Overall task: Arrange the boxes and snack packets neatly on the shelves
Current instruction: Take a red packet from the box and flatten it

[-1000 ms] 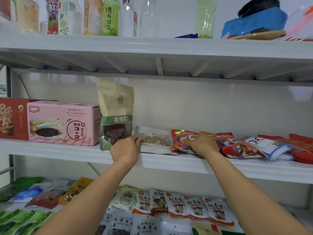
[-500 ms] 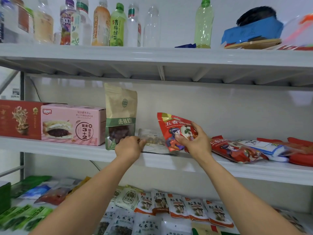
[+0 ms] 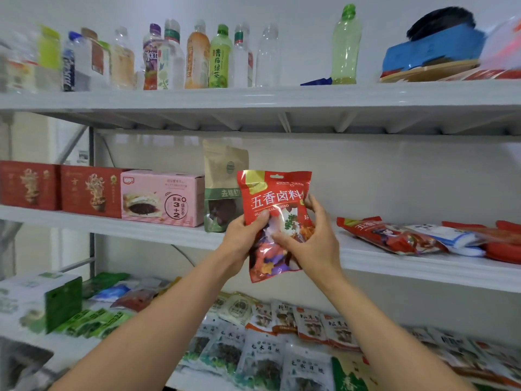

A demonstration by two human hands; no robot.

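Both hands hold a red spice packet (image 3: 275, 193) upright in front of the middle shelf (image 3: 158, 230). My left hand (image 3: 242, 238) grips its left edge with the thumb on the front. My right hand (image 3: 313, 244) grips its right side and lower front. Behind the packet stands a brown kraft pouch (image 3: 222, 170), next to a pink cake box (image 3: 163, 197) and two red boxes (image 3: 90, 190). More red and white packets (image 3: 394, 235) lie flat on the shelf to the right.
The top shelf carries several drink bottles (image 3: 197, 57) and a blue container (image 3: 428, 52). Many snack packets (image 3: 282, 334) and a green-and-white box (image 3: 42, 300) lie on the bottom shelf. A bare stretch of shelf lies between the held packet and the flat packets.
The right hand lifted the red packet off the shelf and brought it upright toward me. The left hand left the clear packet beside the kraft pouch and took the red packet's left edge.
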